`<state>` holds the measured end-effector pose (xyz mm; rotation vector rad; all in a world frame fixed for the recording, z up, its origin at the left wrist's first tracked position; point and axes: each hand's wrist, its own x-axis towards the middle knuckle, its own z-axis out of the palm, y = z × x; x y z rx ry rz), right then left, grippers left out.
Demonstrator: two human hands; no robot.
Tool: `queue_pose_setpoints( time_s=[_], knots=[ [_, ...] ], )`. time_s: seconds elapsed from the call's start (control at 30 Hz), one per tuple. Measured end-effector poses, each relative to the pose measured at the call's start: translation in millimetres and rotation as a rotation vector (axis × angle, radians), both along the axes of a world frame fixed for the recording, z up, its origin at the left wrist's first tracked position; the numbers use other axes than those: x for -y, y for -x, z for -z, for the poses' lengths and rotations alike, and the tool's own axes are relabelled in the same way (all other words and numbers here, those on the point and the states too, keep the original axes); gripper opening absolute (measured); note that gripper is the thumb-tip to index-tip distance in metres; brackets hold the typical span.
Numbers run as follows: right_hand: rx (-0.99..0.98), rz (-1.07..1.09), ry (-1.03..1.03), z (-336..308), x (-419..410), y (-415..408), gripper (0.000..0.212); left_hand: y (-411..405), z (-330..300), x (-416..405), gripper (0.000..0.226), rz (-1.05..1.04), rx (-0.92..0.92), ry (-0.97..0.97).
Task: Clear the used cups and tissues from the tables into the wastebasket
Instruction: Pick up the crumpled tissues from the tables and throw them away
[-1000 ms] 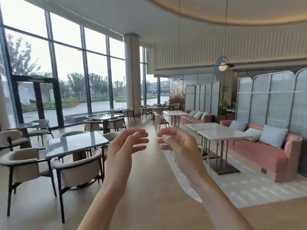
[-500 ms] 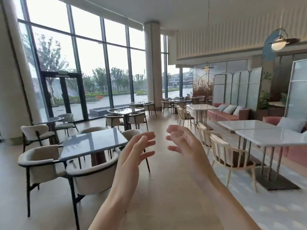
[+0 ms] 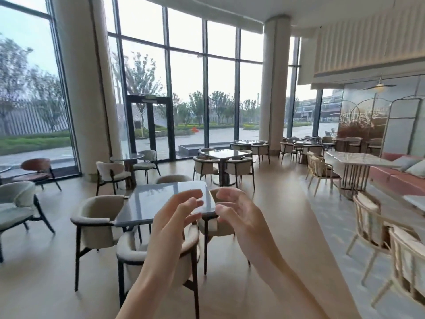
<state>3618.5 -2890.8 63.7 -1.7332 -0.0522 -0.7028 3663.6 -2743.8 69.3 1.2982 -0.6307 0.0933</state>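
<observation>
room: i saw a café hall with tall windows [image 3: 220,72] far beyond my fingertips, and chairs and tables spread past them on every side.
grey table: the nearest grey table [image 3: 161,199] lay just beyond and to the left of my fingers, its glossy top showing nothing on it that i could make out.
white table: a white table [image 3: 358,157] stood well off to the right of my right fingers, with a pink sofa [image 3: 395,176] behind it.
left hand: my left hand [image 3: 177,217] was raised in front of me, fingers loosely curved and released, gripping nothing.
right hand: my right hand [image 3: 239,212] faced it, fingers likewise slack and empty, tips near the left's but apart.
cups, tissues, wastebasket: none were visible anywhere; i could not tell where they lay.
axis and heading: with no cup or tissue in sight, i could not tell their long axis or which way they pointed.
risk: i judged the main danger was walking on without spotting litter, since the view was smeared; small tissues on far tables could be missed.
risk two: the cream chair [image 3: 147,256] sat directly below my fingers, so stepping forward could bump it.
</observation>
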Motion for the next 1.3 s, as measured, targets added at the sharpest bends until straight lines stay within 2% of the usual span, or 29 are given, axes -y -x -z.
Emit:
queue_pose_setpoints(
  time_s=[0.1,0.2,0.3,0.47,0.57,0.67,0.8,0.93,1.03,1.3],
  knots=[
    [-0.022,0.017,-0.021,12.0,59.0,-63.6,0.034,-65.7,13.8,59.2,0.033,0.010,0.007,-0.023],
    [-0.006,0.071,-0.014,16.5,124.9,-131.7,0.035,-138.8,20.0,131.3,0.033,0.056,0.022,-0.034],
    [-0.010,0.120,-0.024,3.8,194.0,-196.2,0.027,-209.5,9.5,209.4,0.033,0.129,0.019,-0.041],
    [0.010,0.291,-0.081,-13.0,319.4,-274.4,0.038,-305.5,-9.4,338.3,0.031,0.265,0.009,-0.053],
    [0.009,0.361,-0.111,-10.0,387.7,-310.2,0.037,-350.8,-4.0,407.5,0.018,0.307,0.036,-0.075],
    [0.001,0.396,-0.149,6.5,455.5,-351.6,0.022,-401.2,11.3,476.3,0.019,0.327,0.043,-0.103],
    [-0.017,0.385,-0.174,26.3,547.9,-420.0,0.019,-467.7,30.0,568.4,0.027,0.317,0.025,-0.076],
    [0.018,0.298,-0.241,22.5,640.8,-505.4,0.023,-537.3,22.9,666.9,0.035,0.274,-0.005,-0.050],
    [0.028,0.219,-0.253,4.8,700.3,-569.2,0.039,-593.6,6.0,731.3,0.033,0.246,0.012,-0.030],
    [0.024,0.121,-0.188,-14.2,837.5,-720.4,0.037,-736.7,-5.6,869.1,0.029,0.166,0.009,0.016]
  ],
)
